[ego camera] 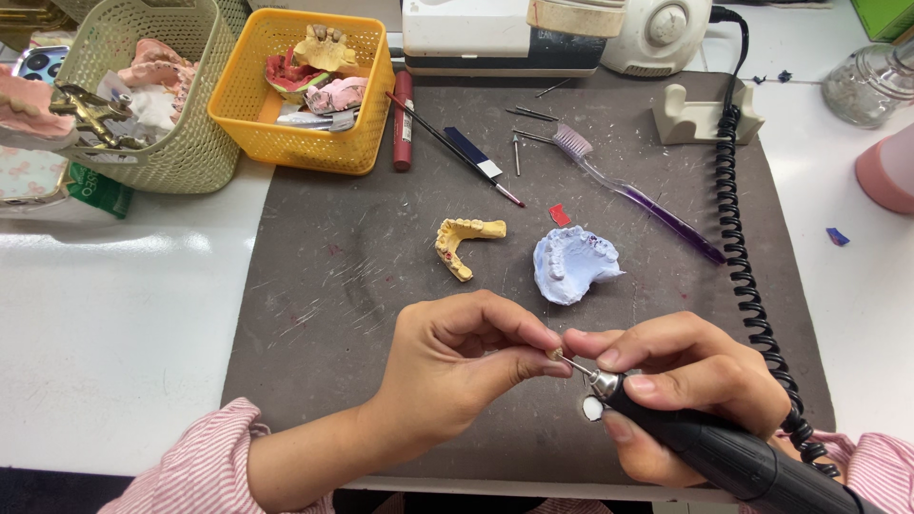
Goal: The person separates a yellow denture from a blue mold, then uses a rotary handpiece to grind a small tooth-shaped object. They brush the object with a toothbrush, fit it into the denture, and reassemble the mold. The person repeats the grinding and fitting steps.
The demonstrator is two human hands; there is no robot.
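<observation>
Grey mat on white bench; 2 dental casts, perhaps plaster.

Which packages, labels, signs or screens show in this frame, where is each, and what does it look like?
Green printed packet: left edge of the white bench, tucked under the pale green basket; flat, green with white print.
Dark red tube: on the grey mat beside the yellow plastic basket; slim cylinder, small lettering along its side.
Bright green box: top right corner; only a corner shows.
No signs or screens visible.
</observation>
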